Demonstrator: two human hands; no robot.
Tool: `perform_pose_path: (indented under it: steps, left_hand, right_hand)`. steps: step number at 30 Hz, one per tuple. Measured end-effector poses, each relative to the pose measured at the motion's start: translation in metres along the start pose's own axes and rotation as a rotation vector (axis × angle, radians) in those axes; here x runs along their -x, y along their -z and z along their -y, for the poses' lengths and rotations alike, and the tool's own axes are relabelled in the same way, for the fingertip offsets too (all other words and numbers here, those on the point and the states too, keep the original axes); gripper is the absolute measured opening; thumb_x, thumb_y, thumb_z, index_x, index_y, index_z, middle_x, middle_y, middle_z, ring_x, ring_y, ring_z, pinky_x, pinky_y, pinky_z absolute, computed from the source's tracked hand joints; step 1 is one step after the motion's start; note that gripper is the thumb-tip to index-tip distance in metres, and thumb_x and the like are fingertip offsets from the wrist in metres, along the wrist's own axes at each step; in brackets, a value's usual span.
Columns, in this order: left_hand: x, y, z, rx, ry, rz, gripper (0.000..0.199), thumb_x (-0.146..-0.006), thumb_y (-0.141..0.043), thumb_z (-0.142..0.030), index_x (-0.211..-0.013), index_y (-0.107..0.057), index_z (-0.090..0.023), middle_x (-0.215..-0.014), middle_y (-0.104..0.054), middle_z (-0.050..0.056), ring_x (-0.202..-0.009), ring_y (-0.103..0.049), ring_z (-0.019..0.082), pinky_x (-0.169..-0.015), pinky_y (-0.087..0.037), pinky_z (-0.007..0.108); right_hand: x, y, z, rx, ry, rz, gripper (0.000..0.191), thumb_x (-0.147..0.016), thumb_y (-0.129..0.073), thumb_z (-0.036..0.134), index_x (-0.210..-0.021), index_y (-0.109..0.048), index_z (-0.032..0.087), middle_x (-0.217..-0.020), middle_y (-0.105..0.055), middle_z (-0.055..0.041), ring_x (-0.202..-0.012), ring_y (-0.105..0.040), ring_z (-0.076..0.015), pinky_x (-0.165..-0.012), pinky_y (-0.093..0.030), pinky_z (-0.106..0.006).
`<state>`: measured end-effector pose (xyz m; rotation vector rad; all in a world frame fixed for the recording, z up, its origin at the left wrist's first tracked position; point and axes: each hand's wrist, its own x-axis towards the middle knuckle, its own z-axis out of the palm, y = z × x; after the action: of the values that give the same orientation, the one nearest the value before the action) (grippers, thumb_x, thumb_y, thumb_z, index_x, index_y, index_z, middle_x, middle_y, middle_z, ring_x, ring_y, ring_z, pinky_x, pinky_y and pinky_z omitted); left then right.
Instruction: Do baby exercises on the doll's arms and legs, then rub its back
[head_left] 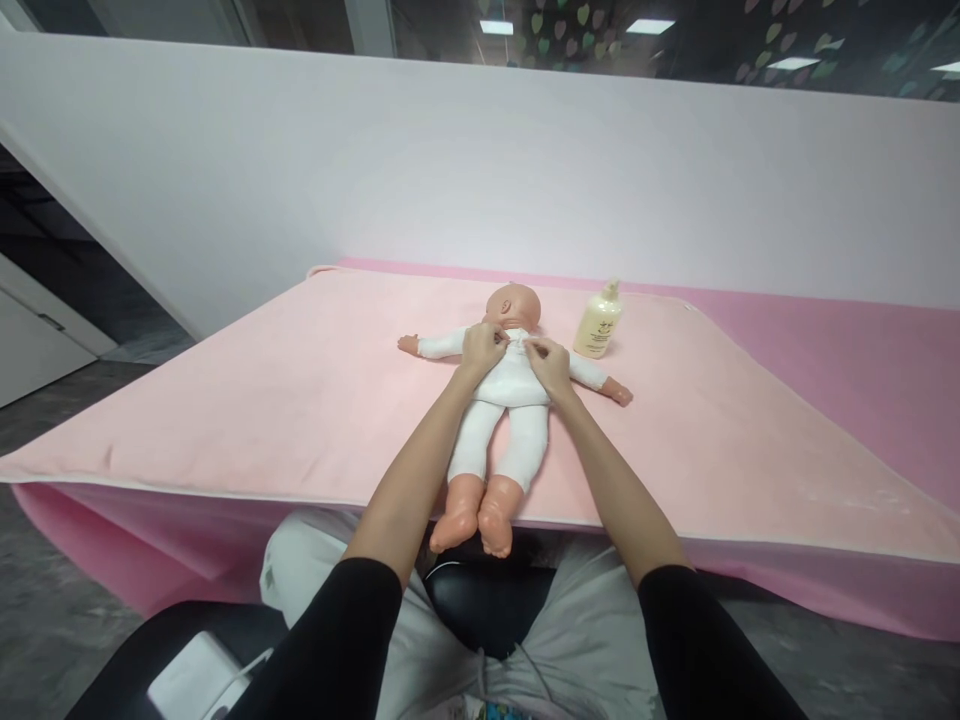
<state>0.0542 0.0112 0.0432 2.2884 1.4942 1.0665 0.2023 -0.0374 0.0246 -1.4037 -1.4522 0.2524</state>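
A baby doll (510, 385) with a white cloth body lies stretched out, its head (517, 303) towards the wall, one ear showing. Its arms spread to both sides, and its bare feet (480, 520) hang over the table's near edge. My left hand (484, 346) rests on the upper torso just below the neck, fingers pinched at the white cloth. Opposite it, my right hand (549, 362) is pinched in the same way, a small gap from the left. Gathered cloth shows between the fingertips. Right of the doll's head stands a pale yellow pump bottle (598, 322).
A light pink towel (300, 400) covers the table over a darker pink cloth (847, 370). Behind it rises a white wall (480, 170) with dark glass above. My knees are under the near edge. A white box-shaped device with a cable (196, 678) sits at lower left.
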Motion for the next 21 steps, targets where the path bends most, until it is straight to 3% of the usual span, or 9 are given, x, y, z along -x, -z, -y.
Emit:
perform_pose_path:
  steps: [3,5,7,9,11,14,18,21]
  left_hand:
    - [0.003,-0.003,0.004,0.077,0.009,-0.041,0.018,-0.076,-0.060,-0.017,-0.084,-0.075,-0.017,-0.086,-0.075,0.006,-0.083,-0.068,0.018,-0.082,-0.050,0.029]
    - [0.006,-0.004,0.006,0.116,0.018,-0.047,0.016,-0.076,-0.061,-0.017,-0.084,-0.076,-0.017,-0.085,-0.075,0.005,-0.083,-0.068,0.018,-0.082,-0.050,0.029]
    - [0.009,-0.005,0.007,0.127,0.025,-0.058,0.015,-0.077,-0.062,-0.019,-0.084,-0.075,-0.018,-0.086,-0.075,0.005,-0.086,-0.067,0.019,-0.084,-0.050,0.031]
    - [0.011,-0.006,0.007,0.111,0.020,-0.086,0.015,-0.079,-0.062,-0.022,-0.085,-0.076,-0.019,-0.090,-0.074,0.006,-0.091,-0.065,0.021,-0.089,-0.049,0.035]
    - [0.015,-0.006,0.007,0.085,-0.001,-0.104,0.019,-0.082,-0.059,-0.024,-0.091,-0.075,-0.018,-0.096,-0.073,0.008,-0.097,-0.063,0.023,-0.094,-0.047,0.038]
    - [0.028,-0.003,0.009,0.101,-0.068,-0.051,0.028,-0.088,-0.049,-0.022,-0.105,-0.072,-0.019,-0.113,-0.069,0.008,-0.112,-0.059,0.023,-0.103,-0.043,0.042]
    - [0.074,0.018,0.006,0.153,-0.092,0.049,0.036,-0.093,-0.041,-0.027,-0.121,-0.063,-0.022,-0.136,-0.057,0.004,-0.133,-0.044,0.022,-0.113,-0.033,0.044]
    - [0.129,0.051,-0.005,0.150,-0.113,0.043,0.041,-0.094,-0.041,-0.036,-0.129,-0.056,-0.021,-0.138,-0.055,0.007,-0.132,-0.046,0.022,-0.112,-0.034,0.044]
  right_hand:
    - [-0.002,0.000,0.000,0.011,0.074,-0.166,0.039,-0.091,-0.043,0.021,-0.127,-0.056,0.014,-0.128,-0.060,-0.0115,-0.097,-0.063,-0.0157,-0.092,-0.048,-0.029]
    - [-0.005,-0.002,-0.002,0.119,0.055,-0.111,0.050,-0.086,-0.052,0.017,-0.135,-0.047,0.008,-0.132,-0.056,-0.0159,-0.098,-0.062,-0.0175,-0.094,-0.046,-0.030]
    - [-0.008,-0.005,-0.007,0.228,0.017,0.013,0.050,-0.080,-0.060,0.015,-0.128,-0.053,0.004,-0.123,-0.062,-0.0172,-0.099,-0.062,-0.0209,-0.095,-0.044,-0.032]
    - [-0.012,-0.007,-0.011,0.283,-0.024,0.087,0.032,-0.081,-0.061,0.019,-0.110,-0.066,0.006,-0.109,-0.069,-0.0148,-0.096,-0.064,-0.0230,-0.093,-0.045,-0.033]
    - [-0.015,-0.008,-0.014,0.302,-0.047,0.100,0.021,-0.083,-0.058,0.022,-0.094,-0.073,0.011,-0.100,-0.072,-0.0124,-0.092,-0.066,-0.0234,-0.090,-0.047,-0.032]
    - [-0.017,-0.006,-0.013,0.329,-0.052,0.092,0.022,-0.085,-0.055,0.022,-0.091,-0.074,0.014,-0.099,-0.073,-0.0123,-0.091,-0.067,-0.0233,-0.088,-0.047,-0.032]
    - [-0.011,-0.001,-0.011,0.420,-0.010,0.146,0.035,-0.091,-0.040,0.021,-0.105,-0.070,0.012,-0.108,-0.070,-0.0150,-0.098,-0.064,-0.0239,-0.090,-0.045,-0.033]
    - [0.002,0.006,-0.020,0.436,0.101,0.237,0.043,-0.092,-0.031,0.020,-0.122,-0.060,0.008,-0.119,-0.065,-0.0183,-0.106,-0.061,-0.0232,-0.098,-0.041,-0.037]
